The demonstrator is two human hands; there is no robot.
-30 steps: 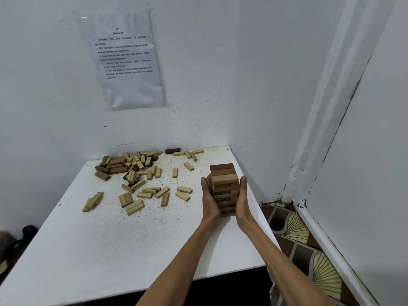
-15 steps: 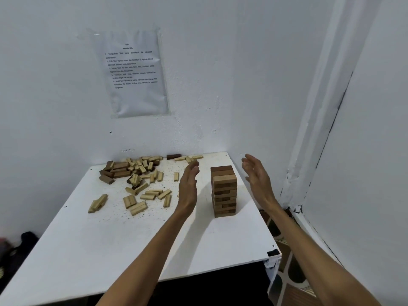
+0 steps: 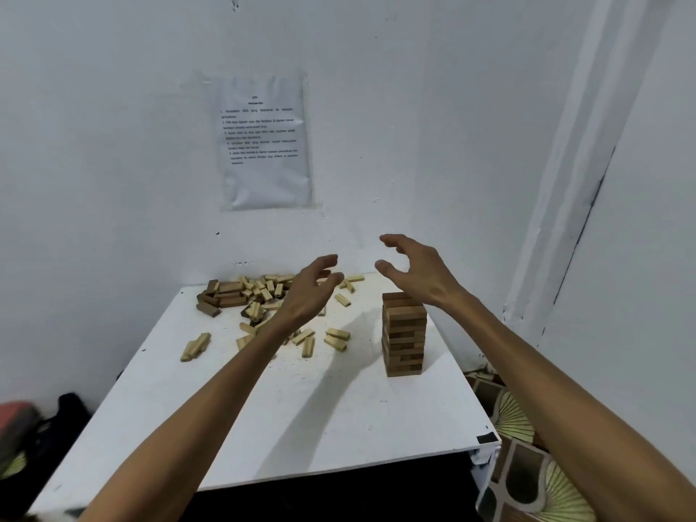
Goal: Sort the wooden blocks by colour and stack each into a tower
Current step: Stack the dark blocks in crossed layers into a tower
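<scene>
A tower of brown wooden blocks (image 3: 403,335) stands upright on the right side of the white table (image 3: 301,416). Light blocks (image 3: 263,292) lie scattered at the table's far left and middle, with a few dark brown blocks (image 3: 226,295) heaped beside them. My left hand (image 3: 312,288) hovers open above the scattered blocks, holding nothing. Raised above and just behind the tower's top, my right hand (image 3: 418,271) is open with curled fingers and does not touch the tower.
White walls close the table in at the back and right, with a printed sheet (image 3: 265,145) taped up. A pair of light blocks (image 3: 195,346) lies apart at the left. A patterned floor (image 3: 527,465) shows to the right; dark bags (image 3: 34,427) sit lower left.
Both hands let go of the tower's sides and rose upward and back. My left hand has shifted left over the scattered blocks. The tower stayed standing.
</scene>
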